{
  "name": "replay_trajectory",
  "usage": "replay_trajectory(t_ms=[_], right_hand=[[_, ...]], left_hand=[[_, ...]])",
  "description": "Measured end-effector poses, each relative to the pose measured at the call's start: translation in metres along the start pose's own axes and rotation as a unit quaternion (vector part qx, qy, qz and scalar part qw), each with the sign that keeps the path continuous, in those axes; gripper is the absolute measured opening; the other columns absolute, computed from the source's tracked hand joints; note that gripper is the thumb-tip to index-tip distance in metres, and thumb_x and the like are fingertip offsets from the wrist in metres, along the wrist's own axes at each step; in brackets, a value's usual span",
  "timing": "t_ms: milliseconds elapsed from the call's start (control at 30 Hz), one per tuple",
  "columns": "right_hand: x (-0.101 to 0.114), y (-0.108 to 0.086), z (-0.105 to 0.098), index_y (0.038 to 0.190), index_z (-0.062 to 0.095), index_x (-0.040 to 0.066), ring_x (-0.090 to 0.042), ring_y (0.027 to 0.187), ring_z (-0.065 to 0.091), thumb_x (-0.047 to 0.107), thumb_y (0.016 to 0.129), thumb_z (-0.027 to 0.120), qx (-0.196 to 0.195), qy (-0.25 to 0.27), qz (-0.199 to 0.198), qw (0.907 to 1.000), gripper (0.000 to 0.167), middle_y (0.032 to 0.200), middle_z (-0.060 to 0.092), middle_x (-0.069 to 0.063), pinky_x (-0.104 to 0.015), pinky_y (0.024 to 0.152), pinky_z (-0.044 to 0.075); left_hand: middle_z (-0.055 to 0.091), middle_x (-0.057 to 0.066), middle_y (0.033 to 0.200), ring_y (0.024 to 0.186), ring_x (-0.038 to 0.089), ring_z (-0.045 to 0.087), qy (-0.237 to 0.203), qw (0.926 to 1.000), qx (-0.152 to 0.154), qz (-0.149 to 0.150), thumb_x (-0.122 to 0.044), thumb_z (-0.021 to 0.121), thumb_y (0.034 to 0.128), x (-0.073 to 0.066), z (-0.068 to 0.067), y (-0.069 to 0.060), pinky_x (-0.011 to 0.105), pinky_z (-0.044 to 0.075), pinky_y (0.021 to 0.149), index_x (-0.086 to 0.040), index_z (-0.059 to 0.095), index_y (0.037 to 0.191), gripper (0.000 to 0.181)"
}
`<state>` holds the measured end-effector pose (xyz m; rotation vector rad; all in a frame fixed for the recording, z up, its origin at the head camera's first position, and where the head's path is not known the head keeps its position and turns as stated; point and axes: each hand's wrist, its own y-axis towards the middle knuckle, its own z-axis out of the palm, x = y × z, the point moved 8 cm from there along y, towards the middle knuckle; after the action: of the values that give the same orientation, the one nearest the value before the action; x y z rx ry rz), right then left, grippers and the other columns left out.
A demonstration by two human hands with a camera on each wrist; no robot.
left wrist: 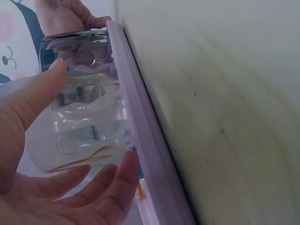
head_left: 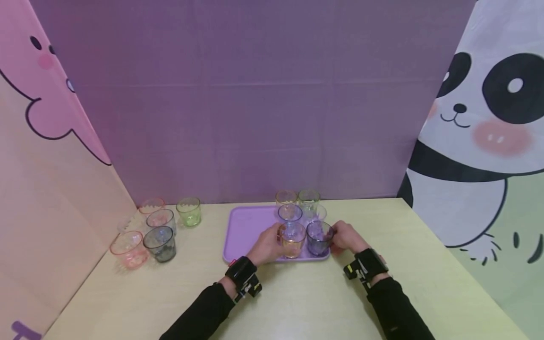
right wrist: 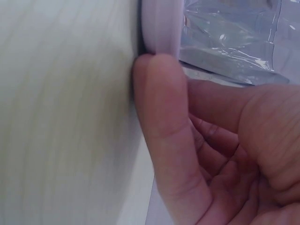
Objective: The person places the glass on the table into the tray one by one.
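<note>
The pale wood-grain table (head_left: 297,302) stretches beneath a creased purple cloth (head_left: 263,104), and on it sits a smooth lilac tray (head_left: 250,229) with rounded corners and a low raised rim. The glasses are thin-walled, see-through tumblers with round mouths and shiny sides. The amber glass (head_left: 293,244) stands upright near the tray's front edge, honey-coloured low down, with a smoky dark glass (head_left: 319,239) just beside it; behind them stand more tumblers, among them a green glass (head_left: 309,198) at the back. To the left, off the tray, a loose cluster includes a pink glass (head_left: 129,252), a smoky grey glass (head_left: 160,245) and a lime glass (head_left: 189,212). The left hand (head_left: 267,244) reaches in from the near side and grips the amber glass, thumb along one side, fingers curved round the other. The right hand (head_left: 346,237) comes in by the tray's right corner with bent fingers, fingertips (right wrist: 161,70) against the rim; whether they pinch it I can't tell. Both wrists show below black sleeves (head_left: 199,314).
</note>
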<state>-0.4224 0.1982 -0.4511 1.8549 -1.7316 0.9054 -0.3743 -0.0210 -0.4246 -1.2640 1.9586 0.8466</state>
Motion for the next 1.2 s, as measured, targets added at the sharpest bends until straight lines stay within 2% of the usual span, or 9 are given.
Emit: replay_trajectory(t_ms=[67, 200, 367, 533, 733, 900, 1033, 1133, 1200], right_hand=[[0.000, 0.000, 0.000, 0.086, 0.062, -0.005, -0.022, 0.052, 0.061, -0.013, 0.075, 0.051, -0.001, 0.000, -0.002, 1.0000, 0.018, 0.067, 0.064, -0.012, -0.033, 0.049, 0.052], [0.000, 0.000, -0.001, 0.087, 0.063, -0.004, -0.022, 0.052, 0.062, -0.012, 0.076, 0.052, -0.003, 0.001, -0.002, 1.0000, 0.017, 0.067, 0.064, -0.011, -0.033, 0.048, 0.052], [0.000, 0.000, -0.001, 0.087, 0.063, -0.004, -0.023, 0.053, 0.062, -0.012, 0.076, 0.051, 0.001, 0.002, 0.001, 1.0000, 0.018, 0.068, 0.064, -0.012, -0.033, 0.049, 0.052], [0.000, 0.000, 0.000, 0.088, 0.062, -0.004, -0.022, 0.054, 0.062, -0.014, 0.074, 0.050, 0.005, 0.005, 0.005, 1.0000, 0.021, 0.069, 0.064, -0.011, -0.033, 0.050, 0.052], [0.001, -0.001, 0.000, 0.088, 0.062, -0.005, -0.022, 0.054, 0.062, -0.014, 0.074, 0.050, 0.002, 0.010, 0.000, 1.0000, 0.021, 0.069, 0.064, -0.011, -0.034, 0.050, 0.052], [0.001, -0.002, -0.001, 0.087, 0.063, -0.004, -0.022, 0.056, 0.062, -0.014, 0.074, 0.049, 0.000, 0.012, 0.000, 0.9999, 0.021, 0.070, 0.065, -0.011, -0.034, 0.050, 0.052], [-0.001, -0.002, 0.000, 0.086, 0.063, -0.004, -0.022, 0.055, 0.062, -0.013, 0.075, 0.051, -0.001, 0.013, 0.004, 0.9999, 0.019, 0.069, 0.065, -0.011, -0.034, 0.050, 0.052], [0.000, -0.002, -0.001, 0.086, 0.063, -0.003, -0.022, 0.054, 0.062, -0.010, 0.077, 0.054, -0.004, 0.008, -0.001, 1.0000, 0.014, 0.069, 0.065, -0.011, -0.033, 0.049, 0.052], [0.000, -0.002, -0.001, 0.085, 0.063, -0.003, -0.022, 0.053, 0.062, -0.009, 0.078, 0.055, -0.007, 0.006, -0.001, 1.0000, 0.013, 0.068, 0.064, -0.011, -0.033, 0.049, 0.052]], left_hand=[[0.056, 0.015, 0.115, 0.100, 0.025, 0.054, 0.009, 0.9999, 0.006, -0.001, -0.033, 0.082, 0.0627, 0.001, -0.001, 0.000, 0.040, 0.046, 0.084, 0.000, 0.042, 0.129, 0.084], [0.054, 0.018, 0.118, 0.103, 0.030, 0.053, 0.032, 0.9993, 0.020, 0.006, -0.017, 0.082, 0.0625, 0.003, -0.007, -0.001, 0.042, 0.045, 0.086, 0.002, 0.041, 0.129, 0.081], [0.051, 0.024, 0.119, 0.103, 0.035, 0.054, 0.030, 0.9994, 0.015, 0.007, 0.002, 0.070, 0.0646, 0.006, -0.023, 0.000, 0.042, 0.047, 0.084, 0.006, 0.040, 0.129, 0.071], [0.053, 0.025, 0.116, 0.100, 0.036, 0.056, 0.024, 0.9994, -0.024, 0.000, 0.002, 0.066, 0.0712, 0.012, -0.046, 0.002, 0.041, 0.049, 0.082, 0.007, 0.043, 0.127, 0.060], [0.058, 0.023, 0.110, 0.096, 0.034, 0.059, 0.059, 0.9935, -0.097, -0.012, -0.008, 0.070, 0.0744, 0.021, -0.081, 0.006, 0.039, 0.050, 0.079, 0.007, 0.052, 0.119, 0.050], [0.062, 0.020, 0.104, 0.093, 0.030, 0.059, 0.116, 0.9811, -0.151, -0.035, -0.021, 0.071, 0.0757, 0.024, -0.112, 0.006, 0.040, 0.048, 0.079, 0.005, 0.058, 0.113, 0.047], [0.061, 0.023, 0.108, 0.098, 0.036, 0.057, 0.154, 0.9696, -0.177, -0.068, -0.026, 0.069, 0.0767, 0.033, -0.137, 0.007, 0.045, 0.046, 0.081, 0.006, 0.058, 0.113, 0.050], [0.061, 0.024, 0.105, 0.096, 0.039, 0.057, 0.192, 0.9550, -0.208, -0.089, -0.026, 0.070, 0.0755, 0.045, -0.158, 0.008, 0.047, 0.046, 0.079, 0.006, 0.059, 0.107, 0.047], [0.061, 0.025, 0.099, 0.092, 0.041, 0.056, 0.232, 0.9400, -0.232, -0.093, -0.024, 0.070, 0.0746, 0.052, -0.171, 0.009, 0.048, 0.046, 0.076, 0.008, 0.061, 0.099, 0.041]])
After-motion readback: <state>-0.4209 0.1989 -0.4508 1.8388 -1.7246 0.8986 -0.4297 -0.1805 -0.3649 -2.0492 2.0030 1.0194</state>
